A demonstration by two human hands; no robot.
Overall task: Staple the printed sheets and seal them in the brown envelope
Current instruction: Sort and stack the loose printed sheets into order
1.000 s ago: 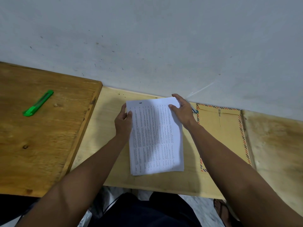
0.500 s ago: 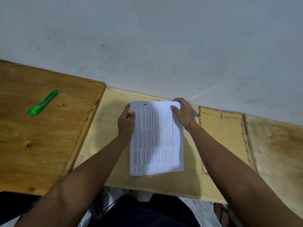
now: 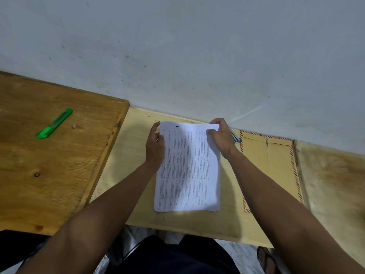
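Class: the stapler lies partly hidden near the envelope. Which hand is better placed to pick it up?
Right. The right hand grips the white printed sheets' far corner directly beside the teal stapler; the left hand holds the opposite edge.

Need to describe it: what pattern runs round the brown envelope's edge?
Diagonal stripes, red and dark, border the envelope; clearest in the head view.
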